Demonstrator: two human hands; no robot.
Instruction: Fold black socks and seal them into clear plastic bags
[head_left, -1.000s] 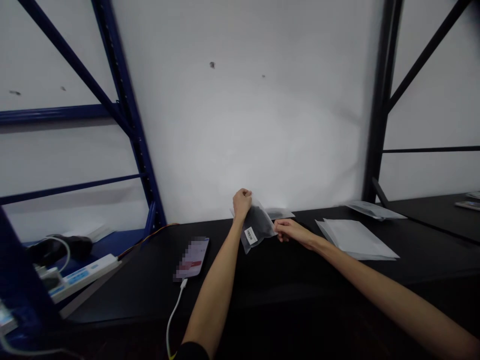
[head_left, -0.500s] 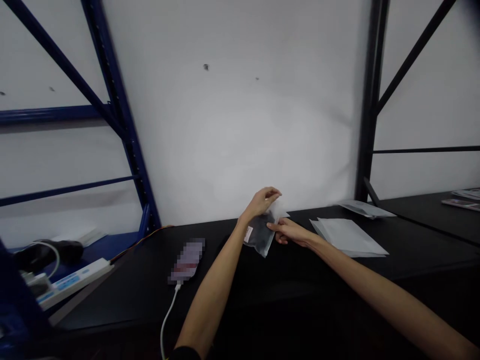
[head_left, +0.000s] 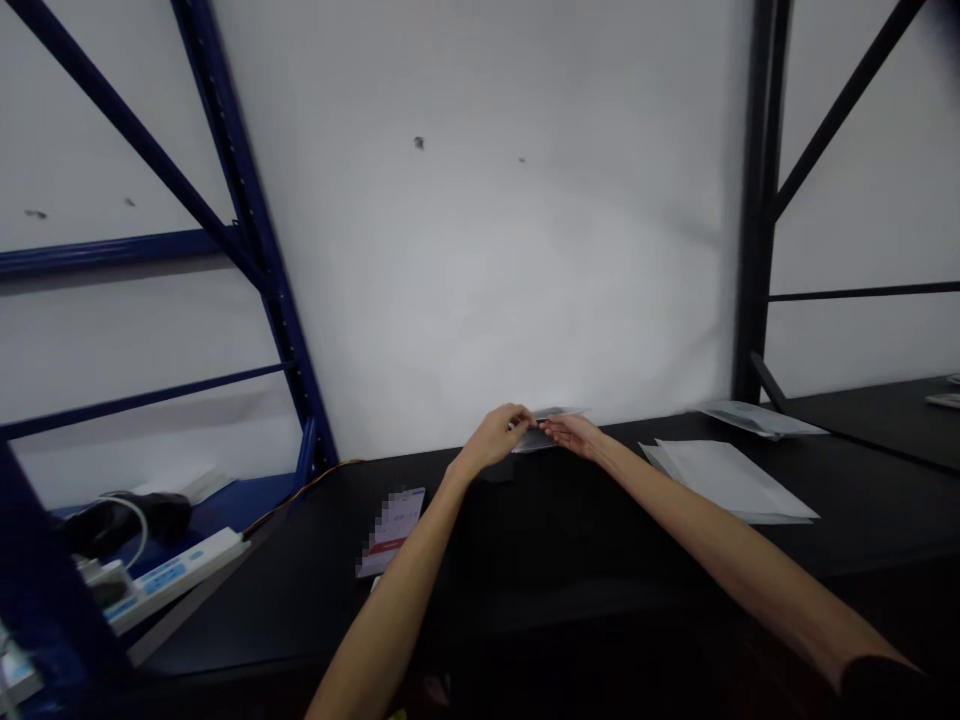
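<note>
At the back of the black table (head_left: 570,545), close to the wall, both hands meet with their fingertips almost touching. My left hand (head_left: 499,436) has its fingers curled together in a pinch. Facing it from the right, my right hand (head_left: 574,436) has its fingers bent and pressed together. Whatever is between the fingertips is too small and blurred to name. Flat clear plastic bags (head_left: 536,441) lie just behind and beneath the fingers, partly covered by them.
White flat sleeves (head_left: 724,480) lie to the right, with another plastic packet (head_left: 761,418) behind them. On the left are a phone (head_left: 394,535) and a white power strip (head_left: 180,572). Blue rack posts (head_left: 262,250) and a black post (head_left: 754,220) flank the wall.
The clear bag with dark contents and a white label no longer hangs upright between my hands. Both hands have lowered and come together near the wall. The view has shifted slightly left.
</note>
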